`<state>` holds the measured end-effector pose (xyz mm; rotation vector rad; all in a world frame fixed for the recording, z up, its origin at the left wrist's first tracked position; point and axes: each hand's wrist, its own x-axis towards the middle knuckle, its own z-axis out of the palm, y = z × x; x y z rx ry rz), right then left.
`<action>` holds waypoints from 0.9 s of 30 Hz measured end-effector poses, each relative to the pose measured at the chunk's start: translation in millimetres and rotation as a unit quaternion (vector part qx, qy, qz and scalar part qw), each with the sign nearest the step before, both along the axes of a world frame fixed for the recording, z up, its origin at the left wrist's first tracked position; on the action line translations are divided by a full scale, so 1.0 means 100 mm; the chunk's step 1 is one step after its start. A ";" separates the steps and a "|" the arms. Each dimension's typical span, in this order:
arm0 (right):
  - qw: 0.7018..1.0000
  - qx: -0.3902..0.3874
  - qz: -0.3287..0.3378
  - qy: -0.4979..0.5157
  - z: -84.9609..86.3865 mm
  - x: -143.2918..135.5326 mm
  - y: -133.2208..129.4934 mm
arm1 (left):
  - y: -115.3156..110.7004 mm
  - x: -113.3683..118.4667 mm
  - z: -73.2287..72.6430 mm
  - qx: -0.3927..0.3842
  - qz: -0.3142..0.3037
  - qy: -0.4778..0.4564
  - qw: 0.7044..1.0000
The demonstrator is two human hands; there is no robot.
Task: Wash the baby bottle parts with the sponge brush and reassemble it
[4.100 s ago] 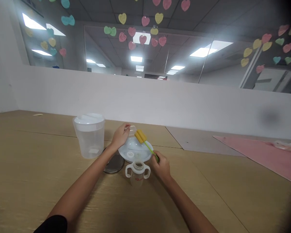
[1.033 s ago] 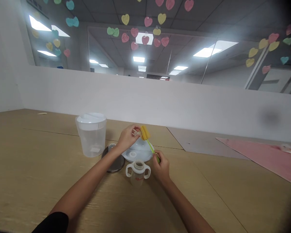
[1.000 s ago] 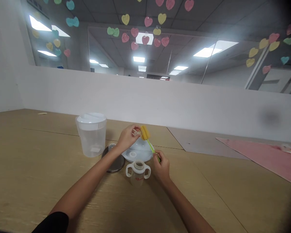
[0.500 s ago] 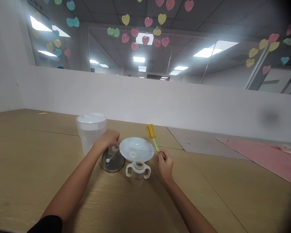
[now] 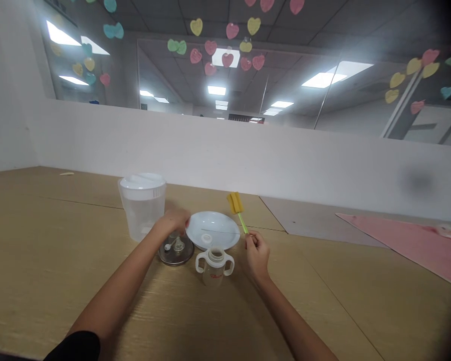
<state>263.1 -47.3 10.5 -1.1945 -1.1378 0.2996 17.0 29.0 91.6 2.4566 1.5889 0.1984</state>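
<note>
Right hand (image 5: 257, 252) grasped brush (image 5: 236, 204), yellow end raised toward back edge of tabletop (image 5: 143, 321), right of bowl (image 5: 221, 220). Left hand (image 5: 176, 220) blurred over back edge of tray (image 5: 176, 259); grip could not be told. Clear part (image 5: 179, 245) lay on tray. White ring (image 5: 206, 234) lay in bowl, near front rim. Bottle (image 5: 213, 274) stood upright just before bowl. Pitcher (image 5: 144, 208) stood behind and left of tray.

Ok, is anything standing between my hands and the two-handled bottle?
Nothing visible between your right hand, holding the yellow brush, and the bottle. From your left hand, by the metal tray, the tray's right edge and the left edge of the white bowl lie between.
</note>
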 end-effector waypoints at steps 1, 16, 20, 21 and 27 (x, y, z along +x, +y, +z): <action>1.000 -0.001 0.000 -0.003 0.00 0.00 0.00 | -0.01 0.04 0.02 0.028 -0.008 -0.010 1.000; 0.999 0.012 -0.001 -0.031 0.03 -0.01 -0.03 | 0.10 0.51 -0.36 0.141 -0.084 -0.173 0.971; 0.998 0.018 -0.015 -0.059 0.01 -0.03 -0.04 | 0.13 0.47 -0.15 0.173 -0.052 -0.434 0.883; 0.996 0.022 -0.016 -0.083 -0.01 -0.04 -0.05 | 0.13 0.47 -0.11 0.149 -0.050 -0.507 0.848; 0.963 0.073 0.002 -0.258 -0.10 -0.03 -0.11 | 0.01 0.49 -0.02 -0.055 -0.064 -0.667 0.740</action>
